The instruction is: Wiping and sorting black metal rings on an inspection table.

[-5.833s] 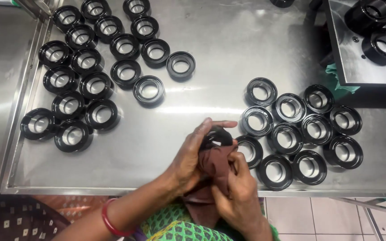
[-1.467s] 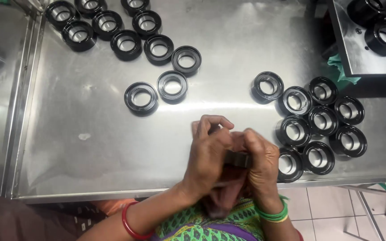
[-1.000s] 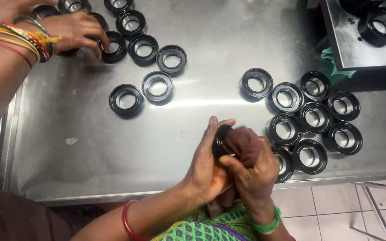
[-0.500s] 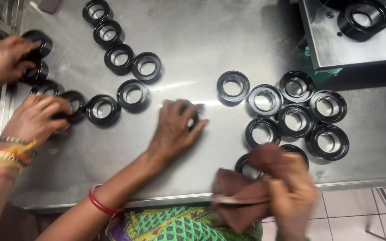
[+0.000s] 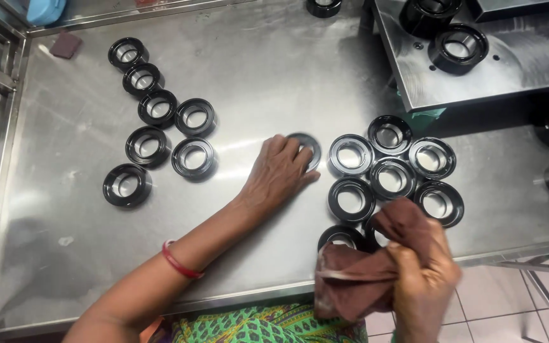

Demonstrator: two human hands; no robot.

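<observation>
The left hand (image 5: 281,171) lies flat, fingers spread, over a black ring (image 5: 306,147) near the middle of the steel bench (image 5: 274,76), pressing rather than gripping it, just left of the cluster of rings (image 5: 392,171) by the front edge. The right hand (image 5: 424,279) is clenched around a brown cloth (image 5: 357,279) at that edge. Setting the ring well means sliding it flush beside its neighbour (image 5: 351,154) without overlapping, then lifting the palm straight up.

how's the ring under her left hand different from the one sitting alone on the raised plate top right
The ring under the left hand is mostly covered by fingers, only its far edge showing, and it lies on the table. The plate ring is untouched, fully visible, and sits higher on the raised plate. Both are black and round.
</observation>
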